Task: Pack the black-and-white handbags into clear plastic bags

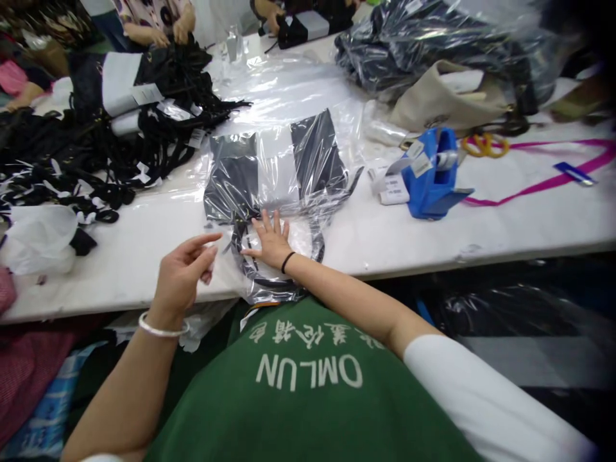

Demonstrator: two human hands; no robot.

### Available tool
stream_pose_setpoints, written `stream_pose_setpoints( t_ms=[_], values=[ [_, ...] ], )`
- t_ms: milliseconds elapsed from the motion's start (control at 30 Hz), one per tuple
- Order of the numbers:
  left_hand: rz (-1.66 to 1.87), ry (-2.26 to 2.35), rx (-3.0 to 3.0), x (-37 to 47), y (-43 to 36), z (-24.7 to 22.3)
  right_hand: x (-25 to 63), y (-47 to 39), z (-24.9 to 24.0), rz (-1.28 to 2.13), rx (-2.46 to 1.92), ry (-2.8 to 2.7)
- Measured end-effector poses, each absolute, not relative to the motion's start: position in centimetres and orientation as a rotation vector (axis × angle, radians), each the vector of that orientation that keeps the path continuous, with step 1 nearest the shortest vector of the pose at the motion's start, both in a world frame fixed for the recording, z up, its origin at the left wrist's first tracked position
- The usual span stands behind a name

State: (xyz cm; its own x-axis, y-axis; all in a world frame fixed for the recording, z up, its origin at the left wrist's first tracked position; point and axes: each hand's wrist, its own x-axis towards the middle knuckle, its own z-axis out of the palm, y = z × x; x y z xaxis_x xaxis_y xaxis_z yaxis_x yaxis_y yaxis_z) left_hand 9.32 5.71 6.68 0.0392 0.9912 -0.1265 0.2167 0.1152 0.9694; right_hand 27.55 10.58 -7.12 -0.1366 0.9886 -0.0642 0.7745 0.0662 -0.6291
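Observation:
A black handbag [317,154] with a white paper band around its middle lies flat on the table inside a clear plastic bag [337,202]. Its looped handle [235,239] points toward me under the plastic. My right hand [272,242] presses flat on the plastic within the handle loop, fingers spread. To the left, my left hand [185,273] hovers near the table edge, apart from the bag. Its thumb and index finger point forward with a gap between them, and nothing shows in it.
Black bags with straps [158,115] are heaped at the left. A blue tape dispenser [428,179], yellow-handled scissors [485,145], a pink ribbon [539,186] and a beige bag [447,102] lie right. Plastic-wrapped bags [414,45] stand behind. Other people's hands [168,32] work across the table.

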Motion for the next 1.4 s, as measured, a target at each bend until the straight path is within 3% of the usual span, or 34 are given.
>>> stream_pose_setpoints(
  t_ms=[133, 233, 333, 433, 667, 800, 1033, 1167, 1400],
  values=[
    [0.691, 1.278, 1.456, 15.6, 12.6, 6.4, 31.0, 10.8, -7.2, 1.071, -1.385, -1.78],
    [0.439, 1.316, 1.527, 19.3, 16.2, 4.3, 32.1, 10.6, -7.6, 1.117, -1.189, -1.639],
    [0.212, 1.328, 1.61, 21.5, 18.1, 2.6, 31.6, 10.4, -8.4, 1.158, -1.197, -1.412],
    [0.248, 1.363, 1.771, 22.6, 19.8, 1.5, 30.9, 10.7, -9.3, 1.252, -1.145, -1.191],
    [-0.118, 1.274, 2.456, 24.2, 22.8, -0.4, 31.6, 10.2, -9.5, 1.281, -1.087, -1.226],
    [-0.105, 1.2, 2.449, 22.3, 23.4, -0.6, 32.7, 9.4, -8.8, 1.318, -1.072, -1.135],
    [0.276, 0.971, 2.001, 18.4, 22.3, -2.5, 32.8, 11.2, -8.5, 1.647, -1.063, -0.612],
    [0.228, 0.933, 1.959, 18.8, 21.3, -2.7, 32.7, 12.2, -7.9, 1.685, -1.071, -0.46],
    [0.334, 1.217, 1.967, 20.4, 22.1, -3.5, 32.9, 8.6, -6.7, 1.734, -1.325, -0.902]
  ],
)
